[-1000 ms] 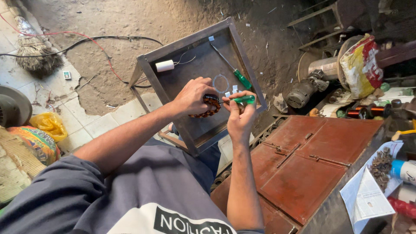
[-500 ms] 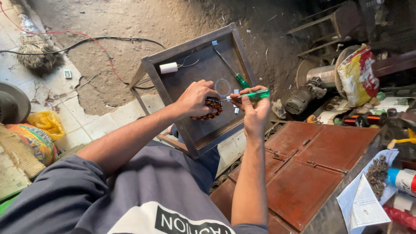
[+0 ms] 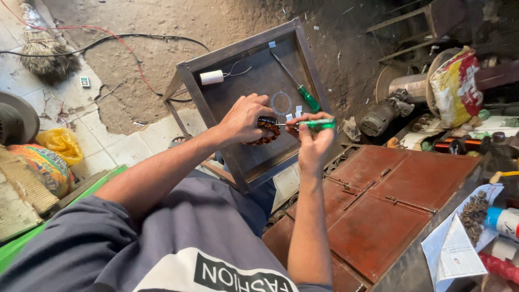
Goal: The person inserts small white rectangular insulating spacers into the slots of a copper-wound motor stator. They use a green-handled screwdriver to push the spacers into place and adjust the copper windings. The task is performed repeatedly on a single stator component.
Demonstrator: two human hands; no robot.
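Note:
My left hand (image 3: pixel 243 118) grips a round copper-wound motor coil (image 3: pixel 267 131) over a shallow metal tray table (image 3: pixel 238 54). My right hand (image 3: pixel 312 138) holds a green-handled screwdriver (image 3: pixel 316 124) level, its tip at the coil's edge. On the tray lie a second green-handled screwdriver (image 3: pixel 303 92), a white cylinder with wires (image 3: pixel 212 77), a thin ring (image 3: pixel 281 101) and small white slips (image 3: pixel 296 112).
A rusty red metal box (image 3: pixel 389 211) stands at the right, with paper and dark bits (image 3: pixel 470 227) beside it. A small motor (image 3: pixel 381 113), a yellow and red bag (image 3: pixel 457 86) and wire spools (image 3: pixel 459 145) sit behind. Cables (image 3: pixel 108 40) cross the dirt floor.
My right hand has shifted right and slightly up with the screwdriver, which now lies level against the coil. My left hand stays on the coil.

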